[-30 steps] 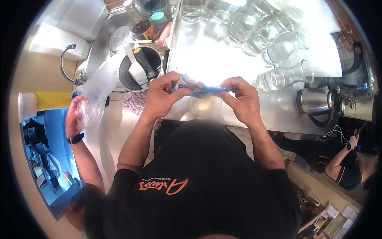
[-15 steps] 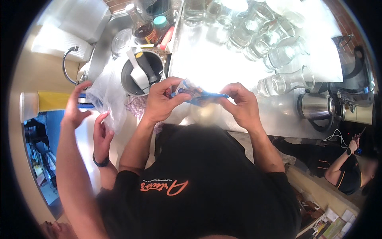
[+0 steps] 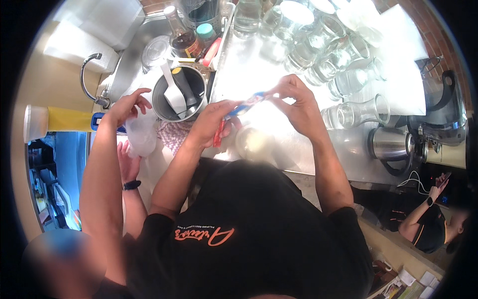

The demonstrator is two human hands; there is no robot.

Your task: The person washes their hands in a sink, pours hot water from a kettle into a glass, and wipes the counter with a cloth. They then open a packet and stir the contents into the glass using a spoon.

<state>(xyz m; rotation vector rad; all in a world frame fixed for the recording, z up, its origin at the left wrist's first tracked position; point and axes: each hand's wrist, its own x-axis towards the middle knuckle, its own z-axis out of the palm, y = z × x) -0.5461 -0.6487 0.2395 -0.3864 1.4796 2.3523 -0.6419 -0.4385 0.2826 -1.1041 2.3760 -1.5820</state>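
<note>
A small blue, white and red packet (image 3: 250, 103) is stretched between my two hands over the bright counter. My left hand (image 3: 213, 123) grips its left end, where a red part hangs below the fingers. Its upper right end is pinched by my right hand (image 3: 295, 102). Just below, close to my shirt, sits a pale, roundish thing (image 3: 255, 143), washed out by glare, so its kind cannot be made out. At the left, a co-worker's two hands handle a crumpled clear plastic bag (image 3: 142, 133).
A metal pot (image 3: 158, 102) with a white scoop and a dark-handled tool stands beyond my left hand, near a sink (image 3: 122, 67) and a sauce bottle (image 3: 184, 40). Several glass carafes (image 3: 356, 110) crowd the right, beside a steel kettle (image 3: 391, 143). Another person sits far right.
My right hand has risen, tilting the packet from nearly level to a slant. Its red part now shows under my left hand. The co-worker's bag has been bunched smaller, and their head has come into view.
</note>
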